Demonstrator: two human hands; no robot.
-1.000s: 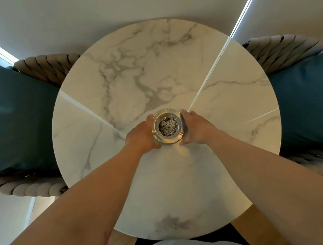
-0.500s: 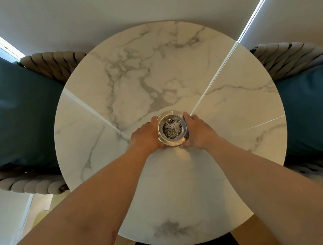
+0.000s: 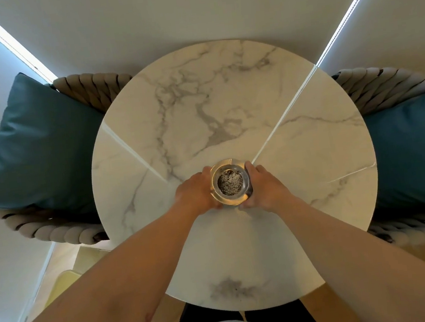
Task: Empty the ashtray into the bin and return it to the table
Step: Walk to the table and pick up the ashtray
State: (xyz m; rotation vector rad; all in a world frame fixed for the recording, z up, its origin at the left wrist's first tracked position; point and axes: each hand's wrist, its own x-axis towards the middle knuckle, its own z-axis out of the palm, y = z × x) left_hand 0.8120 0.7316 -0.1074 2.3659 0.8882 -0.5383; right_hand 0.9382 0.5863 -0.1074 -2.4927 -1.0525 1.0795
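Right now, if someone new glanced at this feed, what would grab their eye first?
The glass ashtray, full of grey ash, sits just near of the centre of the round marble table, clasped by the left hand and the right hand on either side. Next come the two teal cushions, one on the woven chair at the left and one on the chair at the right.

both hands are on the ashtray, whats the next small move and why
Probably lift the glass ashtray straight up and keep it level. The left hand and right hand already cup its opposite sides over the marble table, and it holds loose grey ash that would spill if tipped.
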